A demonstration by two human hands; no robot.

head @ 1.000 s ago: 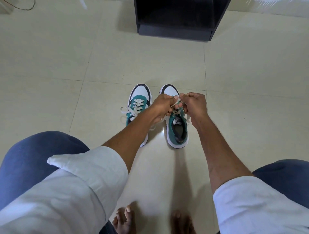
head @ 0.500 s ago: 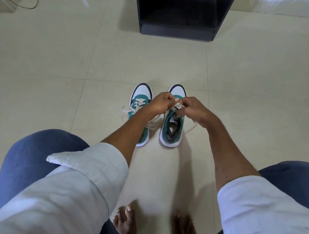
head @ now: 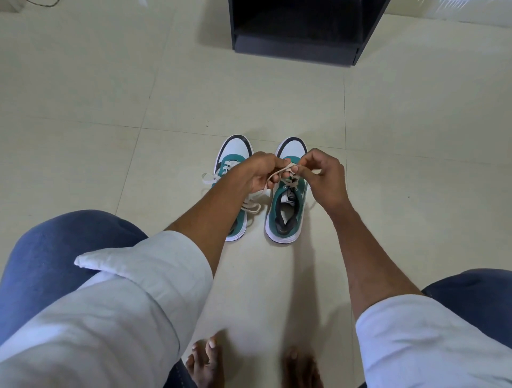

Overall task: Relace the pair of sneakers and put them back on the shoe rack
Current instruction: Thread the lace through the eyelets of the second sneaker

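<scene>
Two white-and-teal sneakers stand side by side on the tiled floor, toes pointing away. The left sneaker (head: 237,155) is laced, its loose ends trailing left; my forearm covers its heel. Above the tongue of the right sneaker (head: 286,210), my left hand (head: 259,173) and my right hand (head: 324,174) pinch the cream shoelace (head: 281,171) between their fingertips. The lace runs down to the upper eyelets. The black shoe rack (head: 296,47) stands at the top of the view, its lower shelf open and dark.
My knees in blue trousers and white sleeves fill the lower corners. My bare feet (head: 206,362) rest on the floor at the bottom edge. A thin cable (head: 41,3) lies at the top left. Pale floor tiles (head: 110,83) surround the sneakers.
Both hands have stayed on the right sneaker's lace. The right hand has lifted and opened its outer fingers, and the lace is pulled up between the two hands.
</scene>
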